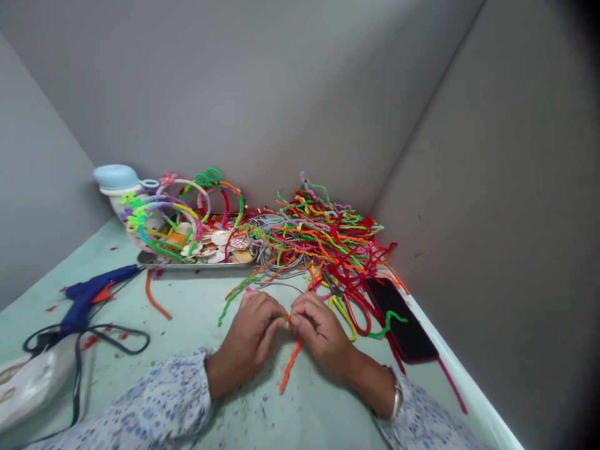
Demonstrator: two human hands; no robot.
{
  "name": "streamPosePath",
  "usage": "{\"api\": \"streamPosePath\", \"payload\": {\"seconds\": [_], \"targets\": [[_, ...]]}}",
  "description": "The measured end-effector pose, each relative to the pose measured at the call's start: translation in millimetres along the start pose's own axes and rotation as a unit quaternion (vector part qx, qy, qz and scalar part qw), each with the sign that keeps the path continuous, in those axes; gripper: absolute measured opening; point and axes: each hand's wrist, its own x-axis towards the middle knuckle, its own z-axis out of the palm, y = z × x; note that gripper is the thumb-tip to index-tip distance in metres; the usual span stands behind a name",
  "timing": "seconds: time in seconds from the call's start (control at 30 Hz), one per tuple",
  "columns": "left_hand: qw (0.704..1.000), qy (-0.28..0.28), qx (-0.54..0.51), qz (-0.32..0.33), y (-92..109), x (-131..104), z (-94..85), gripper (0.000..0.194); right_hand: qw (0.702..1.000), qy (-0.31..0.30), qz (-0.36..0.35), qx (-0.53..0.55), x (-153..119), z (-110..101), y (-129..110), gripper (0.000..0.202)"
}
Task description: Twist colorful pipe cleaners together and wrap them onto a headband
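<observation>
My left hand (255,331) and my right hand (321,328) meet at the middle of the table, fingers pinched together. Between the fingertips runs an orange pipe cleaner (291,365), one end hanging down toward me. A bit of green shows by the left fingers, perhaps a second pipe cleaner; the join is mostly hidden. Just beyond my left hand lies a green pipe cleaner (233,301). Scissors with red and yellow handles (359,315) rest right behind my right hand, close to the big heap of colourful pipe cleaners (323,231).
A metal tray (201,265) holds round discs and several wrapped headbands (187,212). Behind it leans a white bottle with a blue lid (116,177). A blue glue gun (84,297) with its cord lies left. On the right is a black phone (403,325), near grey walls.
</observation>
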Motion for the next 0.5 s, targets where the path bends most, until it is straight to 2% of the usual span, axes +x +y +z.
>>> {"api": "streamPosePath", "payload": {"seconds": [0.17, 0.27, 0.33, 0.43, 0.5], "targets": [[1.000, -0.006, -0.005, -0.009, 3.6, 0.9, -0.8, 0.013, 1.000, 0.002, -0.007, 0.009, -0.3, 1.1, -0.6, 0.019], [1.000, 0.011, -0.011, -0.019, 2.8, -0.4, -1.1, 0.013, 0.999, 0.022, -0.028, -0.024, -0.8, 1.0, -2.1, 0.014], [0.999, 0.033, -0.022, -0.038, 1.8, -1.4, -1.4, 0.013, 0.994, 0.074, -0.050, -0.062, -1.9, 0.2, -3.0, 0.007], [0.994, 0.071, -0.039, -0.077, 0.7, -2.2, -2.2, 0.014, 0.973, 0.187, -0.083, -0.112, -4.6, -1.7, -3.2, 0.020], [0.991, 0.084, -0.048, -0.096, 0.2, -2.1, -2.7, 0.017, 0.962, 0.220, -0.105, -0.125, -6.0, -2.4, -2.7, 0.021]]}}
